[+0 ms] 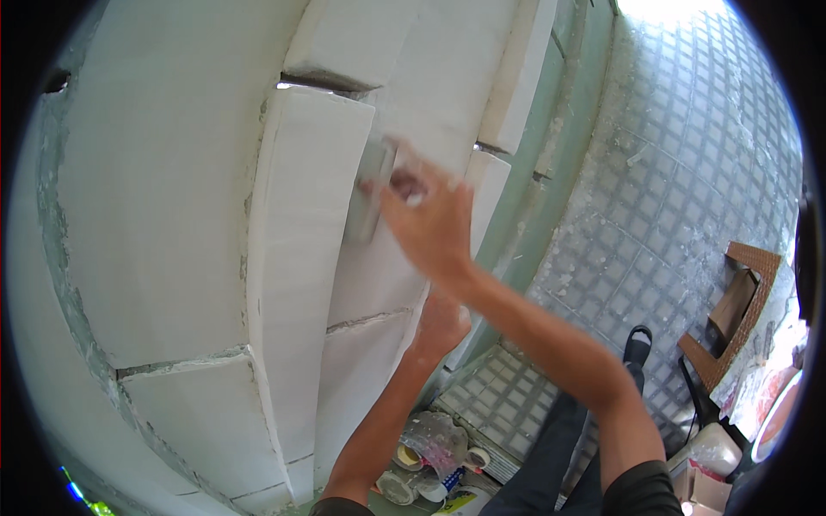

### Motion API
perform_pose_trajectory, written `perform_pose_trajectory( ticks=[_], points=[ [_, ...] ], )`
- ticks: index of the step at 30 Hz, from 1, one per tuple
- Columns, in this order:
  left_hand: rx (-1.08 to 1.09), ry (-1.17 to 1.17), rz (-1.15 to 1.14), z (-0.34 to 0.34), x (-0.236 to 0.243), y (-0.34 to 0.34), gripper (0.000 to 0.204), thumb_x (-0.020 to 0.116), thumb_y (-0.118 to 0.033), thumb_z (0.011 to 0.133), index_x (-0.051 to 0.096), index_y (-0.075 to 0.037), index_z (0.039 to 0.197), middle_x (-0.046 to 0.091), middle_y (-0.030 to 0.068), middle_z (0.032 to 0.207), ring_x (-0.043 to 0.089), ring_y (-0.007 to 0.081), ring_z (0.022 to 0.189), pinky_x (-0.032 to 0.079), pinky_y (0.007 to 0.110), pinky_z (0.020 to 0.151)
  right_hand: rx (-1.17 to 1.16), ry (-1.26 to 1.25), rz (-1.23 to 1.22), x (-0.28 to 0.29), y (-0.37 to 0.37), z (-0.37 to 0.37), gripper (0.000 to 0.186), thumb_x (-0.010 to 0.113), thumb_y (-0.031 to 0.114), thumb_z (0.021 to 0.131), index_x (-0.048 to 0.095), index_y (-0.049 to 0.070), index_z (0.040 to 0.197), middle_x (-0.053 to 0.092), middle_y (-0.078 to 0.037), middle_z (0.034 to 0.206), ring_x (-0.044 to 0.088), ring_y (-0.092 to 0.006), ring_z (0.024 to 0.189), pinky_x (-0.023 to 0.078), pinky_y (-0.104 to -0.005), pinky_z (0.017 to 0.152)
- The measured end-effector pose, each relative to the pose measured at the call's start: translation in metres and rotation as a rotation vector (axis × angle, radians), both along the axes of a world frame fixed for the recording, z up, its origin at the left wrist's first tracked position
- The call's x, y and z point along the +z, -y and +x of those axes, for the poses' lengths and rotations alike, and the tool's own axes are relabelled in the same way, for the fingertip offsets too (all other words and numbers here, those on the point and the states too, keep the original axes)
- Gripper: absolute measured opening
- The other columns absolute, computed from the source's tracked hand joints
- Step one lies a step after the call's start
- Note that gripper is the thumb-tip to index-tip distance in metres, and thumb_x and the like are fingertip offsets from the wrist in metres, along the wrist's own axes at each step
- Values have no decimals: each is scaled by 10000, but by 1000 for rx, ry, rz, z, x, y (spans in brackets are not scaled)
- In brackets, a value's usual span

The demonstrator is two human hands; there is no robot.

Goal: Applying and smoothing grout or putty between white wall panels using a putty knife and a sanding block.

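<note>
My right hand [430, 219] is closed on a flat, pale rectangular block [370, 193], blurred by motion, which lies against the inner face of a white recessed panel [430, 95]. Whether it is a sanding block or a smoothing tool I cannot make out. Below the right wrist, my left hand [443, 322] rests at the edge of the white boards, partly covered by the right forearm. Its fingers are hidden. Left of the block stands a long white upright board [305, 215], with a dark gap at its upper end.
Rough unfilled seams run along the pale wall panels [172, 206]. Rolls of tape [409, 456] and a crumpled plastic bag [430, 434] lie below my arms. On the dusty tiled floor [654, 198] are my sandalled foot [637, 346] and a brown woven frame [753, 322] at the right.
</note>
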State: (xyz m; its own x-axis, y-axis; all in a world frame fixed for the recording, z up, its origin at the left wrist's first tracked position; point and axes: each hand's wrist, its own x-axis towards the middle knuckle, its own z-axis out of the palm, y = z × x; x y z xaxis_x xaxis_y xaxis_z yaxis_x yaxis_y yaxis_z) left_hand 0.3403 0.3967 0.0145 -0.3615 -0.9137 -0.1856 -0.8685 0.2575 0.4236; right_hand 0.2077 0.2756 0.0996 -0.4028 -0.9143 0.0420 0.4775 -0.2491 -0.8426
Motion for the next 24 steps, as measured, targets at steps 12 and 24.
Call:
perform_pose_trajectory(
  ticks=[12, 24],
  points=[
    [-9, 170, 70, -9, -5, 3, 863, 461, 123, 652, 296, 98, 1499, 265, 352, 1543, 198, 500, 1469, 155, 512, 1240, 45, -132, 53, -5, 26, -26, 392, 727, 123, 771, 722, 7, 1146, 712, -121, 723, 614, -132, 589, 505, -295, 601],
    [-47, 172, -194, -33, -3, 12, 768, 555, 28, 773, 293, 83, 1493, 301, 321, 1535, 269, 484, 1444, 216, 495, 1221, -158, -214, 55, -15, 52, -42, 281, 750, 225, 782, 739, -34, 891, 682, -210, 687, 661, -277, 583, 511, -398, 579]
  ],
)
